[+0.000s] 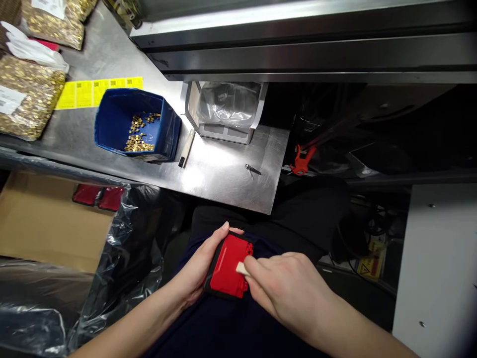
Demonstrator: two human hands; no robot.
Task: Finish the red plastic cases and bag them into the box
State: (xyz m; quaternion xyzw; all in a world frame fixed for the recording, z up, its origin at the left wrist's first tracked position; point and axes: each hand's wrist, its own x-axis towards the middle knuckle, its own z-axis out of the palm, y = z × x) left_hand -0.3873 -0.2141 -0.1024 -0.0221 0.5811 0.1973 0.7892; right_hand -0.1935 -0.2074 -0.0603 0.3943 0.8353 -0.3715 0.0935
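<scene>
Over my lap, my left hand (pixel 201 266) is closed round the black edge of a small red plastic case (pixel 228 266), its thumb near the top corner. The case's red face is turned up. My right hand (pixel 281 281) is closed in a pinch on a small off-white, flat-ended piece (pixel 242 269), whose tip lies at the right side of the red face. Most of that piece is hidden in my fingers, so its kind does not show. Red hinge-like knuckles stick out along the case's right edge.
On the steel table (pixel 223 179) stand a blue bin (pixel 167 124) of small brass parts and a grey bin (pixel 227 132) with clear plastic bags. A white-handled tool (pixel 187 149) and a small metal piece (pixel 253 169) lie nearby. Red cases (pixel 112 198) rest in a plastic-lined box (pixel 55 219) at left.
</scene>
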